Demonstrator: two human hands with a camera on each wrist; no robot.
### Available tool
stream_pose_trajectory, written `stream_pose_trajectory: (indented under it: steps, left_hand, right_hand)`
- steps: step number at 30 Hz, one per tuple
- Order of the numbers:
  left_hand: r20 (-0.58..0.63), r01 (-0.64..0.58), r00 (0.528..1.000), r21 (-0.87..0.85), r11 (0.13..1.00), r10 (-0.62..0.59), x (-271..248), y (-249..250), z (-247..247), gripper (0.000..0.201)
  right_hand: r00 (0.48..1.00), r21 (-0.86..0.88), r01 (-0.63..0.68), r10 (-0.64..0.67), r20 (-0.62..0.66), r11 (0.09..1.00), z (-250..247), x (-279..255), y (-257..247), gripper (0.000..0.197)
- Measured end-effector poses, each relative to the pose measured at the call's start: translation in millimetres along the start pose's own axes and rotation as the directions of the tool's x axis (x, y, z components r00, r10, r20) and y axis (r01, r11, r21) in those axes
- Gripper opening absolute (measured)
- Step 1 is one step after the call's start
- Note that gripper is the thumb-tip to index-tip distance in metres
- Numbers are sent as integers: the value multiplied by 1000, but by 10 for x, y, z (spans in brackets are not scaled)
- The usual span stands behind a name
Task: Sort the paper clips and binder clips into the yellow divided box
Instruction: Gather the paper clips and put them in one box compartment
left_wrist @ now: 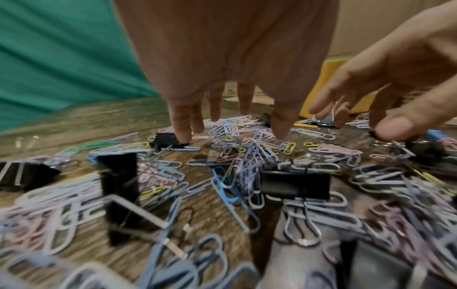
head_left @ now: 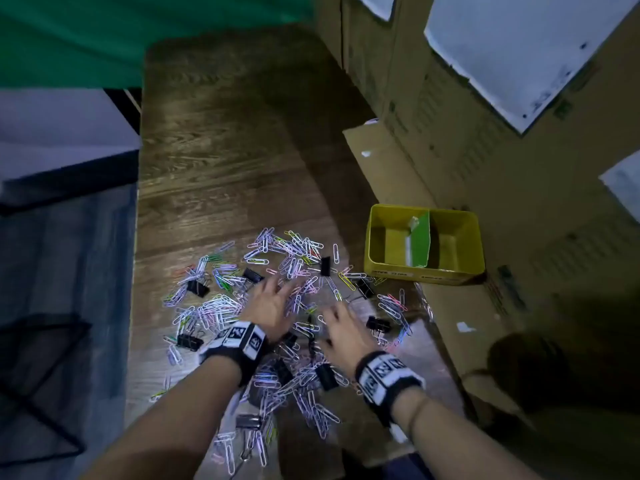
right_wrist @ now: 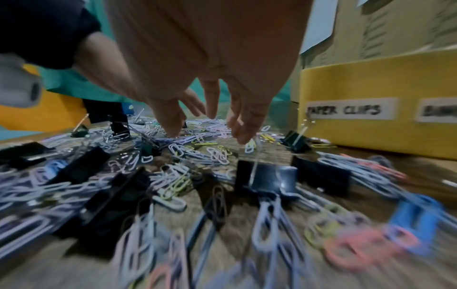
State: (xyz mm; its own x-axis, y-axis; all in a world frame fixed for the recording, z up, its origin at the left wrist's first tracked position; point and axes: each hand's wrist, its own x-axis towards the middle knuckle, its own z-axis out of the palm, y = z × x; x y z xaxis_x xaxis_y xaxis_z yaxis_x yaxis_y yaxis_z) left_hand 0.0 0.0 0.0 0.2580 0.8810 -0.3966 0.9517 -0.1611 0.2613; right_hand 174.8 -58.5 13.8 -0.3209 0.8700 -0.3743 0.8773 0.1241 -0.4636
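Coloured paper clips (head_left: 221,306) and several black binder clips (head_left: 325,266) lie mixed in a wide heap on the wooden table (head_left: 214,161). Right of the heap stands the yellow divided box (head_left: 377,268) with a green divider (head_left: 420,242); both compartments show bare floor. Its front label (right_wrist: 346,110) reads "PAPER CLIPS". My left hand (head_left: 273,296) is spread over the heap's middle, with fingertips (left_wrist: 184,136) down on clips beside a black binder clip (left_wrist: 164,139). Just to its right, my right hand (head_left: 341,323) hovers with fingers (right_wrist: 173,127) straight and apart, holding nothing.
Cardboard boxes (head_left: 485,150) wall in the table's right side, close behind the yellow box. A green cloth (head_left: 104,39) hangs at the far end. The table's left edge (head_left: 136,237) drops to a dark area. A blue binder clip (right_wrist: 415,221) lies near my right wrist.
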Motion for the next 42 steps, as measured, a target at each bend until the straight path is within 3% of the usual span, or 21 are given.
stream_pose_trajectory:
  steps: [3,5,8,12,17,21,24,26,28,30,33,37,41,42]
  left_hand:
    - [117,40,992,137,990,-56,171,63,-10,80]
    - [162,27,985,202,979,-61,193,74,39,80]
    - [99,-21,995,213,977,0,144,68,121,64]
    - [47,-65,997,78,995,61,58,80,207,53]
    - [-43,-102,994,-111,989,98,20,68,184,33]
    - [-102,-83,993,-265,961,57,26,-54,130,14]
    - [-65,38,995,-391,919,-69,21,-102,49,11]
    - [-27,148,981,-527,837,-190,11,-125,-16,14]
    - [36,218,961,-710,669,-275,-10,-107,-129,15]
    - [78,216,956,-841,496,-284,-26,-38,-318,16]
    - [69,150,975,-906,395,-212,25,170,-665,18]
    - [-66,-44,996,-939,342,-54,299,641,-1006,18]
    - [-81,-84,996,-985,148,29,663,1232,-1099,16]
    - [-69,-72,997,-989,128,34,750,1365,-1082,15]
  right_hand:
    - [997,-68,4,-8,-70,998,7,298,-93,64]
    - [999,-144,2,-9,-51,990,16,429,-150,76]
    - [998,-168,-63,65,6,984,23,524,-128,85]
    - [998,-235,-37,47,37,971,-47,550,-161,58]
    - [985,-135,-82,101,142,988,-64,552,-114,49]
    - [965,-53,-193,199,169,980,-17,581,-1,31]
    - [947,130,-318,309,83,939,2,611,81,18]
    - [957,257,-287,287,36,923,-50,601,77,17]
    - [951,385,-273,308,-32,882,-169,529,83,14]
    - [943,528,-229,322,-89,818,-316,429,86,11]
    - [930,732,-130,337,-143,669,-593,249,164,7]
    - [873,914,22,438,-215,405,-1082,90,286,19]
    - [803,956,149,534,-267,253,-1483,106,435,14]
    - [772,955,158,571,-279,252,-1537,149,495,15]
